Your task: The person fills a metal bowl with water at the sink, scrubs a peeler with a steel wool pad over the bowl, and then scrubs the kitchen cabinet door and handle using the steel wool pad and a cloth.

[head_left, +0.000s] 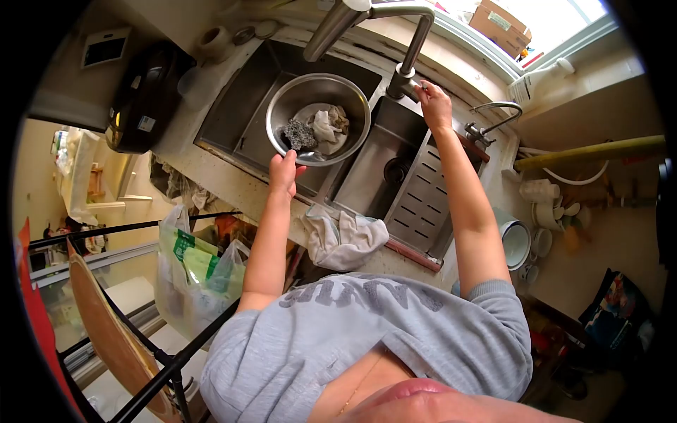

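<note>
My left hand [283,173] is closed on the near rim of a round metal bowl [282,106], which is held over the left sink basin [233,116]. Inside the bowl lie a steel wool scourer [299,134] and a crumpled pale cloth [324,127], with what looks like a shiny metal piece by the near wall. At the base of the faucet [419,44], the fingers of my right hand [433,106] pinch its lever, which they partly cover. The faucet's spout points toward the bowl, and I cannot make out any water running.
A slotted metal drain tray [423,194] covers part of the right basin [370,173]. A white rag [345,238] lies on the counter's front edge. A smaller curved tap [504,106] stands at right. Plastic bags [194,264] hang at left near a black rail [190,349].
</note>
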`<state>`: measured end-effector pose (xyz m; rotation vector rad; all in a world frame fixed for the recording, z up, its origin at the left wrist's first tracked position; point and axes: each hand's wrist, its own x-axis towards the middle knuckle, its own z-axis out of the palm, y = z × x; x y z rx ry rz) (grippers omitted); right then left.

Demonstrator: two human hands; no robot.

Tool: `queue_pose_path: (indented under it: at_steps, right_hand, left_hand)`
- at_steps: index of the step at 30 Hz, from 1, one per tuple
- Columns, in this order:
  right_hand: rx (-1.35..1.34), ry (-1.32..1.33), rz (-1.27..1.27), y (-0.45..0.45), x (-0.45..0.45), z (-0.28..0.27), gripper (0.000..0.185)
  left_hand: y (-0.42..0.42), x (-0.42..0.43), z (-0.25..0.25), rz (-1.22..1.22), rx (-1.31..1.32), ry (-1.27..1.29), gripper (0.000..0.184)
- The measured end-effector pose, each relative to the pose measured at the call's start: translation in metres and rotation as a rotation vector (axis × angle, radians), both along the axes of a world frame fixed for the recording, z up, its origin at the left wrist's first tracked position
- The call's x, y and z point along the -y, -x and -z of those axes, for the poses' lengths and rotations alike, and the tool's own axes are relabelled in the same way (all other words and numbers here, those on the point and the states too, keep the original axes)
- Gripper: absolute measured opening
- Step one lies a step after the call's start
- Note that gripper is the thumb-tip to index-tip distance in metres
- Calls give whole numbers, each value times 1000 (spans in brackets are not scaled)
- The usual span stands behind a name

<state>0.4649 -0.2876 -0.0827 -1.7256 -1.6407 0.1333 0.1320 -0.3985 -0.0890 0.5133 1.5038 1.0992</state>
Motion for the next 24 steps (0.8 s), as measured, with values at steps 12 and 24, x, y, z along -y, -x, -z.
queue_pose_path:
  at_steps: [12, 24]
  right_hand:
    - [381, 16, -72, 8, 17, 0, 18]
    - [-1150, 769, 235, 9, -4, -15, 67]
  left_hand:
    - [5, -20, -7, -29, -8, -15, 16]
    - [5, -22, -2, -5, 21, -46, 16]
